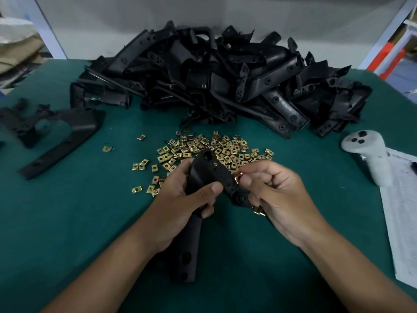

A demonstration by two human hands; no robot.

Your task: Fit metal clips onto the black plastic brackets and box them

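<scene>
A long black plastic bracket (204, 172) is held over the green table, its lower end reaching toward me. My left hand (180, 199) grips its middle, thumb across the front. My right hand (277, 193) pinches a small brass-coloured metal clip (238, 177) against the bracket's right edge, and more clips (259, 210) peek out under its palm. Loose metal clips (203, 146) lie scattered just beyond my hands. A big heap of black brackets (214, 77) fills the back of the table.
Two black brackets (65, 136) lie apart at the left. A white hand controller (370, 154) rests at the right, beside printed paper sheets (404, 218). Green table cloth (67, 222) covers the surface. A wall stands behind the heap.
</scene>
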